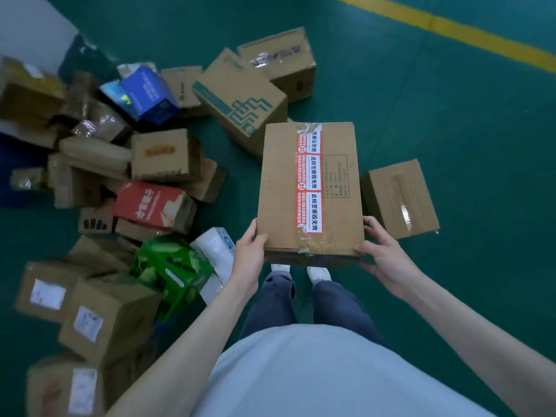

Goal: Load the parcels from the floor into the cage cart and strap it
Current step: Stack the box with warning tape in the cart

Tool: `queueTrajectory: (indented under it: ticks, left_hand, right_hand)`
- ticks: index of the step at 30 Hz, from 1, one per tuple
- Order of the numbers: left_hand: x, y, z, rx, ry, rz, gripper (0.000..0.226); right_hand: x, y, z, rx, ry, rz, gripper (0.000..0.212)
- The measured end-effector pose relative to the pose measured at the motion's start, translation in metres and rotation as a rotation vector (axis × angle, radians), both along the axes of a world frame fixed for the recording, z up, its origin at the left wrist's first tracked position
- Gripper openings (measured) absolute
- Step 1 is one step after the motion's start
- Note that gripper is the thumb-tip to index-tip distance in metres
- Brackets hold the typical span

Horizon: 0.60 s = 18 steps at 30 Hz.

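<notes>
Head view: the left hand (249, 251) and right hand (383, 254) hold a taped box (311, 191) by its near corners above the floor (451, 115), fingers curled round its edges. Loading seems under way; next, carrying it to the cart, which is out of view.

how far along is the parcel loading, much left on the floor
Done: cannot tell, since no cage cart shows in this view. In hand: the left hand and right hand grip one taped carton at its near corners. Left: a large pile of parcels still lies on the green floor, plus a small carton beside the held one. Strapping is not started.
</notes>
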State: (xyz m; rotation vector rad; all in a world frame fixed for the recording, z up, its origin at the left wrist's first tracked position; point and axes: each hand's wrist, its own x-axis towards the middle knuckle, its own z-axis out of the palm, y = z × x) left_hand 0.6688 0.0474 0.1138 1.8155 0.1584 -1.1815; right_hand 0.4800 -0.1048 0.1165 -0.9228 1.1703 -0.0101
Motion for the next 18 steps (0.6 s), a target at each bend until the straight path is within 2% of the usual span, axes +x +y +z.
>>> queueTrajectory:
  ticks: [8, 11, 18]
  left_hand:
    - [-0.069, 0.065, 0.018, 0.014, 0.008, 0.377, 0.046]
    - [-0.102, 0.091, 0.031, 0.025, 0.025, 0.580, 0.046]
    - [-0.164, 0.161, 0.052, 0.016, 0.000, 0.976, 0.045]
  right_hand:
    - [0.002, -0.001, 0.011, 0.054, 0.004, 0.396, 0.048]
    - [0.014, 0.008, 0.016, 0.055, 0.010, 0.575, 0.045]
    - [0.051, 0.067, 0.032, 0.016, 0.000, 0.989, 0.041]
